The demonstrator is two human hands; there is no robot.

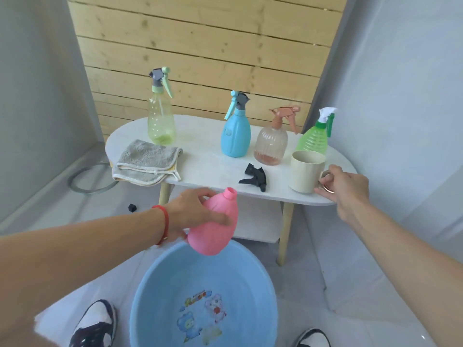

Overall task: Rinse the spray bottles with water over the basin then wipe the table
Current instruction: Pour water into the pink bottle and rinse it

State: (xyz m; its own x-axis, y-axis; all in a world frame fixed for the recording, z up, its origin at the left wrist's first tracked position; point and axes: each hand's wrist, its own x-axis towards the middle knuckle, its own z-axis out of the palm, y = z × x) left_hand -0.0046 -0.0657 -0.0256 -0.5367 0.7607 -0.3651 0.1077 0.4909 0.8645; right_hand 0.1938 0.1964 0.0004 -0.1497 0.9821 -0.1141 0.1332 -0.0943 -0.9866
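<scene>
My left hand (193,211) grips a pink bottle (215,226) with no spray head, held tilted above the blue basin (155,291) on the floor. Its black spray head (254,177) lies on the white oval table (213,169). My right hand (345,189) curls its fingers round the handle of a cream mug (304,171) at the table's right front edge. Standing on the table are a yellow-green spray bottle (160,121), a blue one (235,134), a clear pink-brown one (271,144) and a green one (314,139). A folded grey cloth (146,161) hangs over the left edge.
A wooden slat wall stands behind the table, with grey walls on both sides. A metal ring (87,181) and a small black piece (132,207) lie on the floor at the left. My shoes (95,324) flank the basin. A lower shelf (258,226) sits under the table.
</scene>
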